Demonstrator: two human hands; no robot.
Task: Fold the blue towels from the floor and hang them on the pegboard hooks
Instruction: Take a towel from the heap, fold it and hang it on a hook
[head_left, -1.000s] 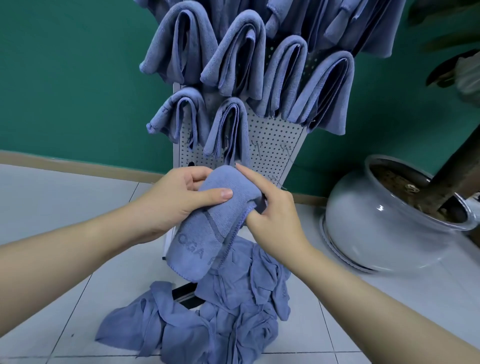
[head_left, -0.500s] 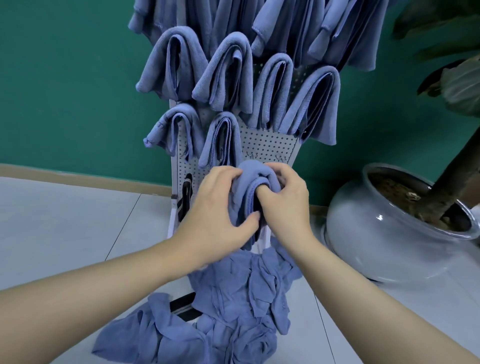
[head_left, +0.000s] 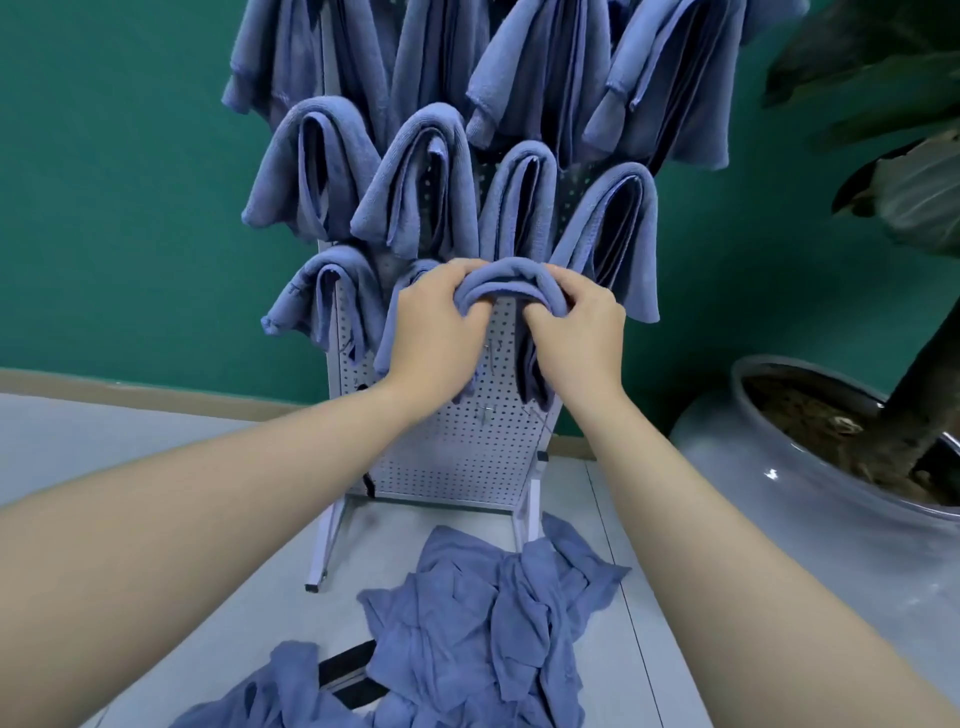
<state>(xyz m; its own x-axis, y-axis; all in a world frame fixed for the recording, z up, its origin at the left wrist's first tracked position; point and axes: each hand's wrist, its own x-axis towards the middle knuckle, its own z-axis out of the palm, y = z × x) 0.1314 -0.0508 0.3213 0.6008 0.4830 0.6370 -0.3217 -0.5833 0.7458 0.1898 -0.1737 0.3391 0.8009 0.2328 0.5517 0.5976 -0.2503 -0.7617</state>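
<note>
Both hands are up against the white pegboard (head_left: 457, 447), working one folded blue towel (head_left: 511, 283) at the board's third row down. The left hand (head_left: 431, 332) has its fingers curled over the towel's left shoulder, gripping the doubled cloth, and the right hand (head_left: 576, 338) does the same on the right shoulder, with its fingertips tucked under the fold and pinching it. Between the two hands the towel arches in a hump against the perforated face of the pegboard, and its ends hang down behind the wrists; whether it sits on a hook cannot be told, as the hands cover that spot. To the left of this towel in the same row hang two other folded towels (head_left: 319, 296), the nearer one partly covered by the left hand. Above them, a row of four folded towels (head_left: 415, 182) drapes across the pegboard, and a further row (head_left: 550, 67) hangs above that, running out of the top of the view. On the pale tiled floor (head_left: 130, 457) at the foot of the pegboard lies a crumpled heap of unfolded blue towels (head_left: 488, 623), spreading from the stand's right leg toward the lower edge of the view. To the right of the pegboard stands a large glazed grey plant pot (head_left: 779, 519) with soil and a dark trunk, and behind the pegboard is a green wall (head_left: 119, 182).
</note>
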